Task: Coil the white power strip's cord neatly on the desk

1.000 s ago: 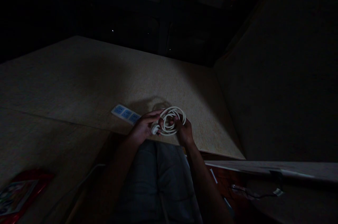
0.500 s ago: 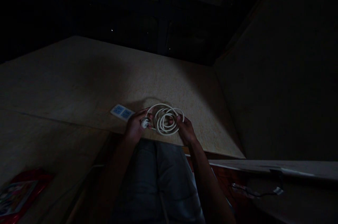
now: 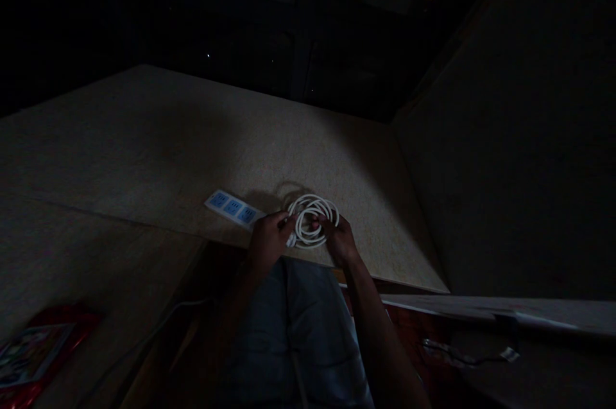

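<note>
A white cable is wound into a coil just above the near edge of a beige speckled surface. My right hand grips the right side of the coil. My left hand is closed on the coil's left side, where the cable's end and plug lie. A white power strip with blue sockets lies flat on the surface, just left of my left hand.
The room is dark. A red booklet or box lies at the lower left. A thin cord runs along the floor at the left. At the lower right is a ledge with a small dark cable. My lap fills the bottom middle.
The coil has tightened. My left hand came in from the left with the plug end to the coil's side. My right hand has kept its hold.
</note>
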Demonstrator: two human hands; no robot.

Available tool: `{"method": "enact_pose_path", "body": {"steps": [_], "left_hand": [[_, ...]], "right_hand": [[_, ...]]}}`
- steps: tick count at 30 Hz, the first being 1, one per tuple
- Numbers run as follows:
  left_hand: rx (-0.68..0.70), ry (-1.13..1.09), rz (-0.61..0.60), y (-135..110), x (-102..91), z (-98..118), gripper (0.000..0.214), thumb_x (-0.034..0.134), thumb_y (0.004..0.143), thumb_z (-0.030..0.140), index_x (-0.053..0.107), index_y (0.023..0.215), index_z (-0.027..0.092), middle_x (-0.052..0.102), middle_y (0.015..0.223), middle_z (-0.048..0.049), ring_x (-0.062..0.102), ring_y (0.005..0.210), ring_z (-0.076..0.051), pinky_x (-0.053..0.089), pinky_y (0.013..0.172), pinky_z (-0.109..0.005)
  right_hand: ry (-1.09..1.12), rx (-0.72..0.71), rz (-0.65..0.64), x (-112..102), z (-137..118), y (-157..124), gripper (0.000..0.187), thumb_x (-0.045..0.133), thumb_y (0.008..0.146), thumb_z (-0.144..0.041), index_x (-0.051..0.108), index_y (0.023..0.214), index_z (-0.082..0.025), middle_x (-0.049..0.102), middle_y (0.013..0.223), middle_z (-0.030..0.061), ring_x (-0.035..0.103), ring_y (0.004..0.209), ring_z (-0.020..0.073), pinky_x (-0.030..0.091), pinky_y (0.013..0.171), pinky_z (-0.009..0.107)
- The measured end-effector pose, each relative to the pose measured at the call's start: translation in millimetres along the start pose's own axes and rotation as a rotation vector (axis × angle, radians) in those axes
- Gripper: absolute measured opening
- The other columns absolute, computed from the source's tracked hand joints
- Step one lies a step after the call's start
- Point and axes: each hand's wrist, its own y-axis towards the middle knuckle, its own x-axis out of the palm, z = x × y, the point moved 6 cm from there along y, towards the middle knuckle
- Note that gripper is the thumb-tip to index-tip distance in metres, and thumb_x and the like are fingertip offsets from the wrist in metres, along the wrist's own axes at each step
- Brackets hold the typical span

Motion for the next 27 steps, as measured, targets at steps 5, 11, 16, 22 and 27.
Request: {"method": "enact_pose_path", "body": {"steps": [5,11,16,22,27], "left_hand": [[0.029,0.351,0.051,8.0,0.3,3.9,0.036,0.047,0.094,0.04,0.073,0.081,0.017,0.071,0.083,-0.0106,0.063,0.074,-0.019,0.041,0.069,-0.029],[0.174,0.21,0.113,25.6,12.5,2.8,0.046,0.04,0.096,0.043,0.062,0.126,0.014,0.064,0.113,-0.0157,0.058,0.107,-0.025,0.044,0.095,-0.037],[0.188,0.024,0.026,35.2,17.4,7.2,0.048,0.046,0.093,0.044,0.059,0.128,0.014,0.062,0.122,-0.0165,0.054,0.119,-0.028,0.038,0.105,-0.042],[0.076,-0.35,-0.024,39.6,29.9,-1.2,0.059,0.073,0.075,0.041,0.059,0.127,0.018,0.062,0.126,-0.0136,0.056,0.118,-0.028,0.04,0.103,-0.036],[-0.152,-0.702,0.044,44.4,43.4,-18.9,0.054,0.081,0.06,0.026,0.063,0.111,0.017,0.069,0.109,-0.0094,0.065,0.101,-0.024,0.05,0.084,-0.03]], "right_hand": [[0.15,0.001,0.046,3.0,3.6,-1.6,0.025,0.072,0.077,-0.037,0.069,0.092,-0.017,0.07,0.074,0.0018,0.062,0.066,0.0147,0.048,0.065,0.027],[0.353,0.048,0.101,11.7,-8.8,-4.6,0.028,0.078,0.071,-0.036,0.069,0.089,-0.016,0.069,0.071,0.0022,0.065,0.069,0.017,0.052,0.066,0.03],[0.327,0.017,0.098,14.0,-26.0,-3.1,0.027,0.076,0.073,-0.036,0.068,0.089,-0.016,0.069,0.071,0.0033,0.066,0.074,0.0187,0.054,0.069,0.031],[0.331,0.022,0.101,9.1,-23.3,1.4,0.024,0.077,0.073,-0.032,0.067,0.09,-0.019,0.072,0.08,0.0038,0.068,0.08,0.0207,0.055,0.072,0.033],[0.385,0.056,0.051,10.8,-24.4,3.5,0.035,0.078,0.073,-0.029,0.066,0.104,-0.019,0.074,0.09,0.0049,0.069,0.084,0.0209,0.056,0.074,0.034]]}}
